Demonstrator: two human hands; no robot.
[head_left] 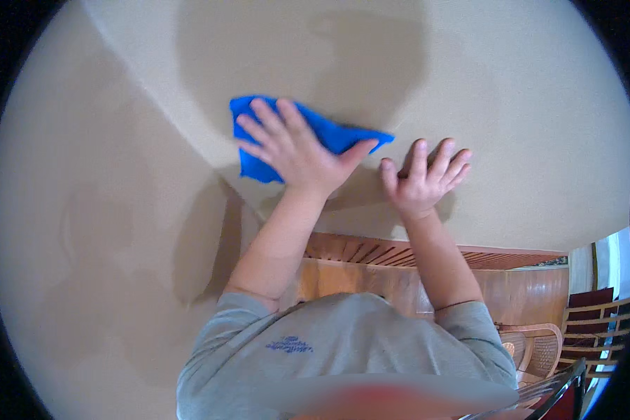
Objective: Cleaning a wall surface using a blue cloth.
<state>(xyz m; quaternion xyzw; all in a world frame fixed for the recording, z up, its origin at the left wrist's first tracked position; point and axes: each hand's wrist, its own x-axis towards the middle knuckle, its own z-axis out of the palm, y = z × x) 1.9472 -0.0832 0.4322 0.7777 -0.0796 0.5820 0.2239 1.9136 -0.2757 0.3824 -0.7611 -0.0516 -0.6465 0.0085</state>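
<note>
At centre frame, the left hand point(292, 150) presses a blue cloth point(329, 133) flat against the beige wall point(511, 105), grip spread apart. Just right of it, the right hand point(421, 178) rests bare on the wall, fingers apart, holding nothing.

A beige wall point(511, 105) fills the view; wooden panelling point(371, 269) sits at five o'clock, wooden chairs point(598, 318) at four o'clock.

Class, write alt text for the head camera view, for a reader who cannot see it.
A person's left hand presses a blue cloth flat against a beige wall, while the right hand rests open on the wall beside it. Wooden furniture shows below.
</note>
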